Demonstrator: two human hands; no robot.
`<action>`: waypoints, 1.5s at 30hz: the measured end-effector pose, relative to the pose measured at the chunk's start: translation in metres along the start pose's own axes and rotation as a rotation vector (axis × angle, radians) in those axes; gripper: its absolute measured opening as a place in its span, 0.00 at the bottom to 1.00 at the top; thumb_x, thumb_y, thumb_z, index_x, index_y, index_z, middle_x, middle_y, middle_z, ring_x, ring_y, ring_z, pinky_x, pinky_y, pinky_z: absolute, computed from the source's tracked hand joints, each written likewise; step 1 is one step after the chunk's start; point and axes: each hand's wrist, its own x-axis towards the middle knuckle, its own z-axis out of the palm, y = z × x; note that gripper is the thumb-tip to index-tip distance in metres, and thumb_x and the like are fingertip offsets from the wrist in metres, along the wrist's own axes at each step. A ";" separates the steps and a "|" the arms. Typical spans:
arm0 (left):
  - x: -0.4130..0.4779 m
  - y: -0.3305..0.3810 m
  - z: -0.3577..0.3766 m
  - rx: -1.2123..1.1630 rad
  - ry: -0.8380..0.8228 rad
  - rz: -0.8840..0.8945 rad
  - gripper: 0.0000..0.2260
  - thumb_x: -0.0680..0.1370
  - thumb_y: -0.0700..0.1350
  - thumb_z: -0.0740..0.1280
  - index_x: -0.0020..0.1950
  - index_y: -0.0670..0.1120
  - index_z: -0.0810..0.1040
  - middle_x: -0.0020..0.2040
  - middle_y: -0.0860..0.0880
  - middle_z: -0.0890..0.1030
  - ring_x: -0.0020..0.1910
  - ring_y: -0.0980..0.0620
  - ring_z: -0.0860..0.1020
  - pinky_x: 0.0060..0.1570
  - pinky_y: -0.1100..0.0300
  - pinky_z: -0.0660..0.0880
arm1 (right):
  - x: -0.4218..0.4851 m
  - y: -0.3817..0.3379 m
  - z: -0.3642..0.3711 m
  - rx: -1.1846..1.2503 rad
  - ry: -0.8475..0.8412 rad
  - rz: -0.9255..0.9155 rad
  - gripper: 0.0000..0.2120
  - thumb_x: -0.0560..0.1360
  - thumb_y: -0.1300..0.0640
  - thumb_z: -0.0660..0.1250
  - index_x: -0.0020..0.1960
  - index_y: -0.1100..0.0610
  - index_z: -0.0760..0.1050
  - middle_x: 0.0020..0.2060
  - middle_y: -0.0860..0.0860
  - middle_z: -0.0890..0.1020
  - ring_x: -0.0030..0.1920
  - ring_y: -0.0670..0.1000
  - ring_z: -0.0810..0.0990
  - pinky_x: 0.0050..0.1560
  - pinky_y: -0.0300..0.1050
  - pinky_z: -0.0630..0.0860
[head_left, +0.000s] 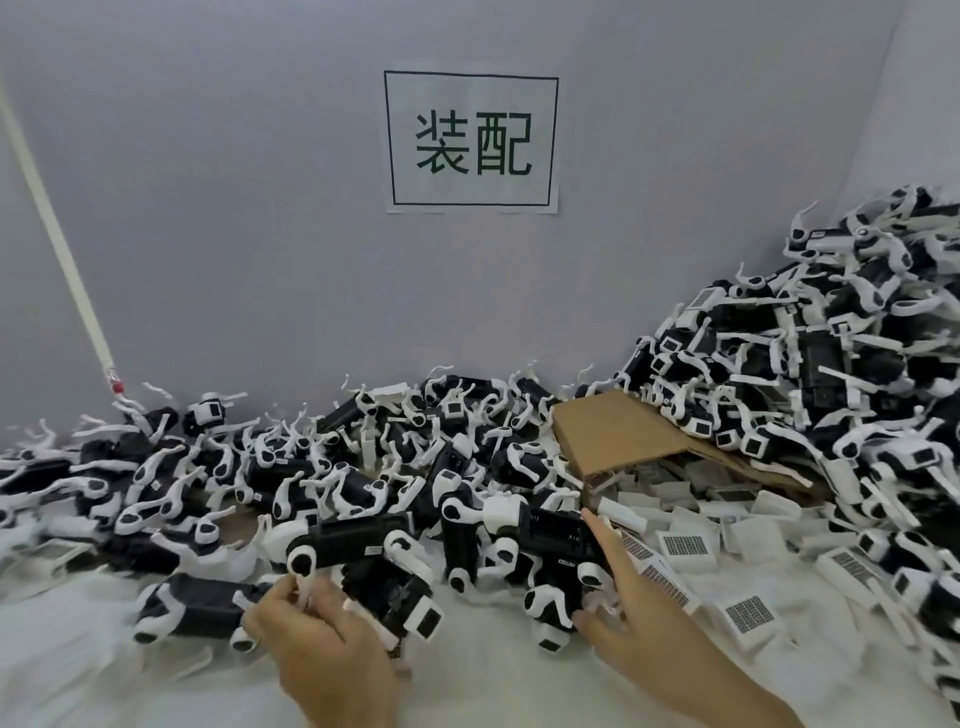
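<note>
head view: a worktop under a white cloth, heaped with small toy robot dogs that have black bodies and white legs. the near dog lies just beyond the left hand. its long black body runs left to right across the view, with the right end a little higher. a white leg hangs from the round hip at the dog's left end, and the left hand pinches that leg between thumb and curled fingertips. the right hand is further right, with fingers stretched almost straight against the right end of a second dog and thumb spread below. whether it truly grips cannot be told. the left hand is therefore the nearer one to the near dog, and its body extends away toward the right hand. flat white grille pieces lie just right of the right hand. behind them a sheet of cardboard leans under a tall pile of dogs. a paper sign with two characters hangs on the grey wall.
</note>
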 end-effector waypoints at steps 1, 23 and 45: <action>0.003 0.000 -0.001 -0.015 0.015 -0.080 0.11 0.82 0.39 0.63 0.63 0.38 0.69 0.63 0.39 0.69 0.51 0.36 0.77 0.50 0.43 0.73 | 0.002 -0.003 -0.001 -0.021 -0.008 0.007 0.43 0.77 0.45 0.67 0.69 0.20 0.36 0.44 0.22 0.78 0.38 0.32 0.79 0.40 0.28 0.72; 0.009 0.004 -0.003 -0.062 -0.187 -0.146 0.17 0.74 0.48 0.74 0.37 0.41 0.68 0.39 0.45 0.73 0.38 0.45 0.72 0.37 0.59 0.69 | 0.081 -0.081 0.042 -0.245 -0.154 0.106 0.43 0.80 0.47 0.62 0.80 0.46 0.34 0.33 0.46 0.75 0.32 0.47 0.73 0.32 0.41 0.69; 0.001 0.019 -0.019 -0.137 -0.109 0.073 0.23 0.74 0.63 0.60 0.46 0.42 0.73 0.45 0.43 0.76 0.45 0.49 0.71 0.47 0.57 0.65 | -0.017 -0.059 0.101 -0.266 0.012 -0.036 0.32 0.79 0.45 0.59 0.79 0.41 0.48 0.75 0.36 0.56 0.71 0.41 0.59 0.70 0.40 0.54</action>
